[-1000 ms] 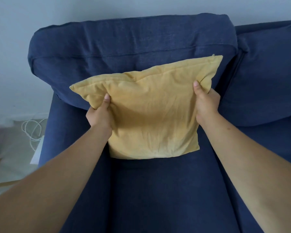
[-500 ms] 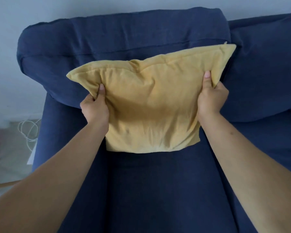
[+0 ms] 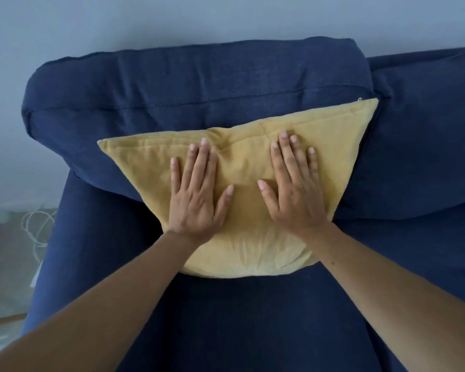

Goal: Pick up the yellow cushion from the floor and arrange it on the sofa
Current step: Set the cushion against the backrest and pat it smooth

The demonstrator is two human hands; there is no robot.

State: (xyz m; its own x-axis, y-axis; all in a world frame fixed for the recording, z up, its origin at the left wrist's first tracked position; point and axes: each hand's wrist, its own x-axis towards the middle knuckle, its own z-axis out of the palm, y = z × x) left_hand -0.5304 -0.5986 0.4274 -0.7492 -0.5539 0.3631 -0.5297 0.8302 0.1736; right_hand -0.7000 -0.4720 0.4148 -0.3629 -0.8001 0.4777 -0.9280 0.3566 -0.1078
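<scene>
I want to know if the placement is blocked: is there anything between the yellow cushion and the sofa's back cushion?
Nothing visible. The yellow cushion already leans against the sofa's back cushion, its lower edge on the seat. The left hand and right hand lie flat on its front.

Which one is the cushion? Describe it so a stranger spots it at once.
Start at the blue sofa that fills the view. The cushion leans against its back pillow, bottom edge on the seat, with the left hand and right hand flat on its front. It is the only yellow thing; everything around it is dark blue.
</scene>
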